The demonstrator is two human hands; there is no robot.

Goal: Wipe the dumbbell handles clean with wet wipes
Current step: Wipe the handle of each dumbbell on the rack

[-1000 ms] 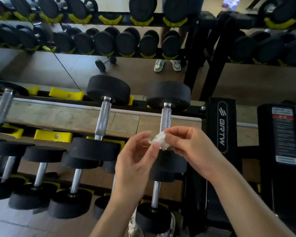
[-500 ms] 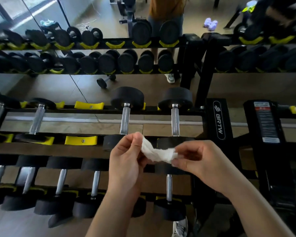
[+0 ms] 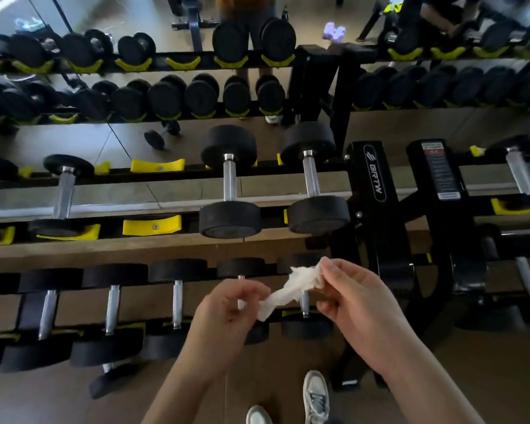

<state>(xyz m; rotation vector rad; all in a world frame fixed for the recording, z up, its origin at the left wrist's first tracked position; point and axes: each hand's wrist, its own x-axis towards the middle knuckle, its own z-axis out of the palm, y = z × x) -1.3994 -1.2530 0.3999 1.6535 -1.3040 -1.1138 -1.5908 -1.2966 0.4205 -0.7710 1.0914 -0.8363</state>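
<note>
A crumpled white wet wipe [image 3: 291, 289] is stretched between both hands in front of the lower rack row. My left hand [image 3: 224, 319] pinches its lower left end; my right hand [image 3: 358, 304] pinches its upper right end. On the upper rack row rest two black dumbbells with chrome handles: one [image 3: 229, 182] in the middle and one [image 3: 312, 179] to its right. Neither hand touches a dumbbell. The lower row holds several smaller dumbbells [image 3: 177, 301], partly hidden behind my hands.
The black rack upright [image 3: 377, 179] marked GRTW stands right of the two dumbbells, with a second upright [image 3: 438, 169] beside it. Yellow cradles [image 3: 152, 224] sit bare on the left. A mirror behind reflects more dumbbells. My shoes [image 3: 315, 396] are on the floor below.
The view has pulled back and tilted down, showing more of the rack. My hands have moved lower and drawn the wipe out from a small wad into a longer strip.
</note>
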